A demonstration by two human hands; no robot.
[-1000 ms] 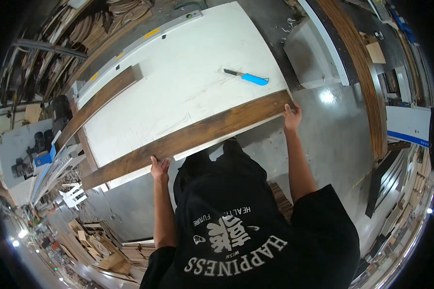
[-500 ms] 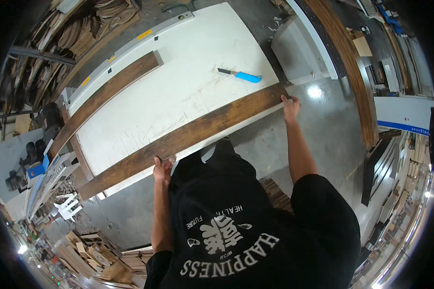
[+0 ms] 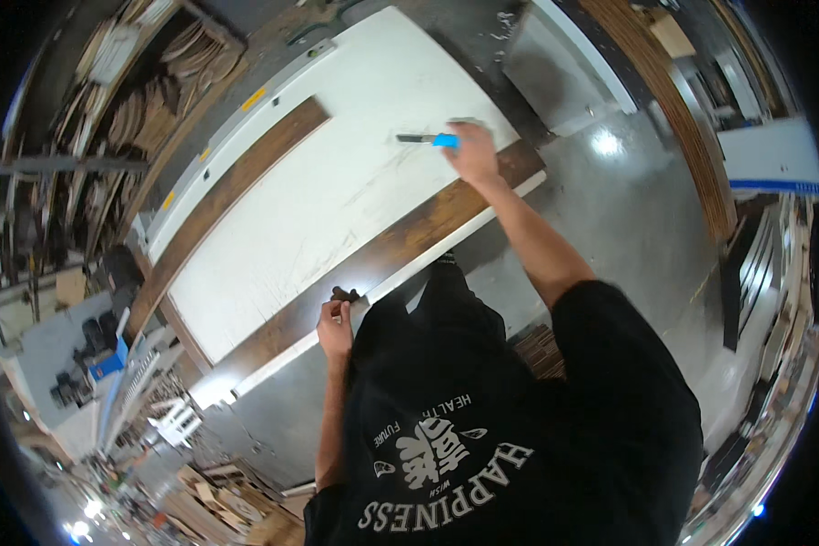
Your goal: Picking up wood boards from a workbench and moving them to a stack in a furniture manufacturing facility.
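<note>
The right hand (image 3: 471, 153) closes over the blue-handled knife (image 3: 430, 139), hiding its handle end; the left hand (image 3: 335, 320) pinches the dark plank (image 3: 400, 246) edge.

desk (image 3: 337, 191) | near edge: long plank (image 3: 400, 246) | far-left edge: second plank (image 3: 237, 191) | right end: utility knife (image 3: 432, 139), behind near plank

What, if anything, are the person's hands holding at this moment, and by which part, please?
The right hand is on the blue handle end of the utility knife; a closed grip cannot be confirmed. The left hand rests at the dark wooden board's near edge.
</note>
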